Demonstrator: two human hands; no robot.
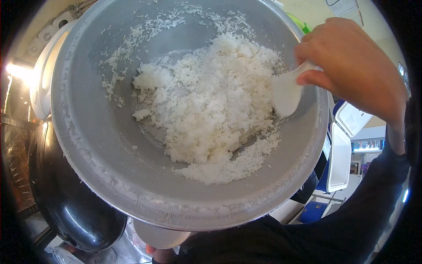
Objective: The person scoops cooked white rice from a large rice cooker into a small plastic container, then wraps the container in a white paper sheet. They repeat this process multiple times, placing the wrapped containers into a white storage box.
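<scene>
Cooked white rice (214, 99) lies heaped in a large grey metal pot (108, 158), with loose grains stuck along its far inner wall. My right hand (343, 59) grips the handle of a white rice paddle (287, 94). The paddle's blade rests against the right side of the heap, its edge down by the rice. Below the pot's near rim, my left hand (163, 256) shows only in part and holds a white bowl (161, 233) from beneath. The pot's rim hides the bowl's upper part and whatever is in it.
A black rounded pan (75, 204) stands at the lower left, close to the pot. Behind it is a white round container or lid (43, 79) beside a bright light. At the right, an open blue and white cooler box (339, 158) sits below my forearm.
</scene>
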